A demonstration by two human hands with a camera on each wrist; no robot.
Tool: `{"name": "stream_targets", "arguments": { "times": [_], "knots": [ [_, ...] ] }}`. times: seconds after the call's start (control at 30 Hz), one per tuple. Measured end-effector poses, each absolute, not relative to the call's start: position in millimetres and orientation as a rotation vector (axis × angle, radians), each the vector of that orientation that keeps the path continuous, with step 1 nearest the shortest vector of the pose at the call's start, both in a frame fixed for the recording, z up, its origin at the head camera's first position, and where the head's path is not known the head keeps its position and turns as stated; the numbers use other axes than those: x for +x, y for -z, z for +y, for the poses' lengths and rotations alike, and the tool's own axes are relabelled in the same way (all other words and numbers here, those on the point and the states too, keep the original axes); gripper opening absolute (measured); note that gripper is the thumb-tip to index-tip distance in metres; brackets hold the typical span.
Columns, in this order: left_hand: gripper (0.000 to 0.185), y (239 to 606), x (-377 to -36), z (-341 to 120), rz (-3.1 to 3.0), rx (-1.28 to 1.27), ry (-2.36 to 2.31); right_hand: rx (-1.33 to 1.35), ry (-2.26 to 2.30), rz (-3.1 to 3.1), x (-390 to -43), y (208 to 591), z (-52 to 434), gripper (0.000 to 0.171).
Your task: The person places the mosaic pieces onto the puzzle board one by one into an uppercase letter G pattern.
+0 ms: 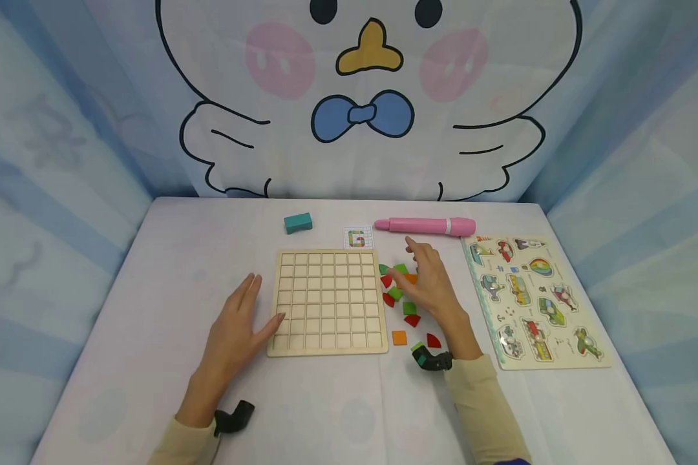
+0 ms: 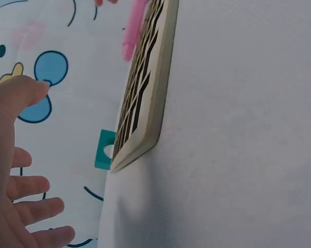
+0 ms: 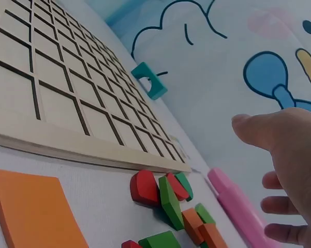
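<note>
A pale wooden grid board (image 1: 327, 302) with empty square cells lies at the table's middle. My left hand (image 1: 249, 311) rests flat on the table just left of it, fingers straight, thumb at the board's left edge. To the right of the board lie several small green, red and orange pieces (image 1: 400, 303). My right hand (image 1: 424, 274) hovers over them with its fingers spread and holds nothing. In the right wrist view the red piece (image 3: 144, 187) and green piece (image 3: 168, 201) lie below the hand (image 3: 290, 165), and an orange square (image 3: 33, 206) lies close by.
A pink pen (image 1: 424, 226) lies behind the pieces, beside a small pattern card (image 1: 359, 238). A teal block (image 1: 298, 223) sits at the back. A vehicle peg puzzle (image 1: 532, 300) lies at the right. A cartoon-print cloth backs the white table (image 1: 169, 271).
</note>
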State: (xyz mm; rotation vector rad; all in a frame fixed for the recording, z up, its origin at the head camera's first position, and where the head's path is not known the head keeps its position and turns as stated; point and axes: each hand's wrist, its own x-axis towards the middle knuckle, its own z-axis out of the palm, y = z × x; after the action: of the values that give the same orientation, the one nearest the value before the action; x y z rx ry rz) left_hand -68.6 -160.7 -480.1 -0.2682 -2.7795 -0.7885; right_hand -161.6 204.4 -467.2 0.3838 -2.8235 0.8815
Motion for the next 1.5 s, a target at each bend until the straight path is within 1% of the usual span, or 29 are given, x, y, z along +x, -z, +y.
{"name": "stream_targets", "arguments": {
  "times": [0.3,0.63,1.0,1.5],
  "knots": [
    [0.083,489.4,-54.8,-160.8,-2.876,-0.215,0.851,0.321,-0.957,-2.897,-172.9,479.0,204.1,0.064],
    [0.080,497.2,-46.6,-155.8,-2.955,-0.205,0.912,0.348,-0.888,-2.919,-181.8,496.8,199.8,0.048],
    [0.089,504.6,-41.0,-154.2,-3.004,-0.234,0.910,0.421,-0.715,-2.916,-184.1,503.1,196.6,0.037],
    [0.091,507.9,-41.0,-156.5,-3.000,-0.286,0.893,0.367,-0.862,-2.906,-185.6,504.7,189.7,0.025]
  ]
}}
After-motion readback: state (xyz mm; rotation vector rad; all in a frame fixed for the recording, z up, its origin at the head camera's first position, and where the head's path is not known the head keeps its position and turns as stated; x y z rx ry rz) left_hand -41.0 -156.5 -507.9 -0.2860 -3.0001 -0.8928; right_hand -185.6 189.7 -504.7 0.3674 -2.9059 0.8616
